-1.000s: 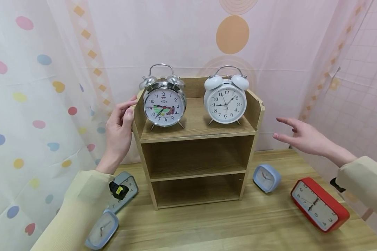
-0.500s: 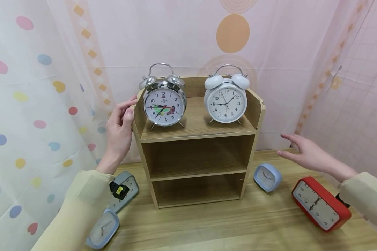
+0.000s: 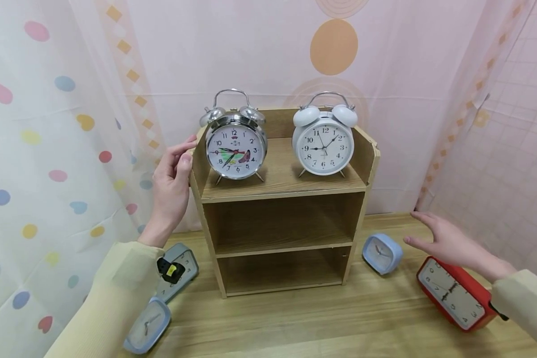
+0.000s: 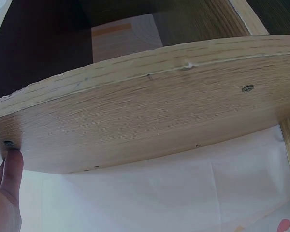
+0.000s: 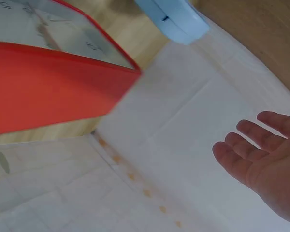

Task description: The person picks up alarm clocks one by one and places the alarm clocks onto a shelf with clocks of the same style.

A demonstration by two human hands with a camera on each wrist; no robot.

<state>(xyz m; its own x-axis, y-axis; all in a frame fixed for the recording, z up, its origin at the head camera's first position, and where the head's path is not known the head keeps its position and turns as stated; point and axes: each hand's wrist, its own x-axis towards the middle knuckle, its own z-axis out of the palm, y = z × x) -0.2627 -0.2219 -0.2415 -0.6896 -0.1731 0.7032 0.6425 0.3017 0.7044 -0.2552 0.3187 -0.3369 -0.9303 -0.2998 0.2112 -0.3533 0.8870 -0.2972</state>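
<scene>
My left hand (image 3: pixel 172 191) rests against the left side of a small wooden shelf unit (image 3: pixel 279 164), its fingertips (image 4: pixel 13 162) touching the outer panel. On the top shelf, nearest that hand, stands a silver twin-bell alarm clock (image 3: pixel 236 151). A white twin-bell alarm clock (image 3: pixel 323 149) stands upright to its right. My right hand (image 3: pixel 454 243) hovers in the air with fingers spread and nothing in them. Below it lies a red rectangular clock (image 3: pixel 452 293), partly covered by the hand and sleeve. A small light-blue clock (image 3: pixel 382 253) sits between the red clock and the shelf unit.
At the left, a grey-green clock (image 3: pixel 189 271) is partly hidden behind my sleeve, with another light-blue clock (image 3: pixel 148 323) in front of it. All these rest on a wooden table (image 3: pixel 286 323). Patterned curtains (image 3: pixel 170 44) hang close behind and at both sides.
My right hand has come down and slightly right, over the red clock, and now overlaps it. The left hand stays on the shelf unit, and the clocks keep their places.
</scene>
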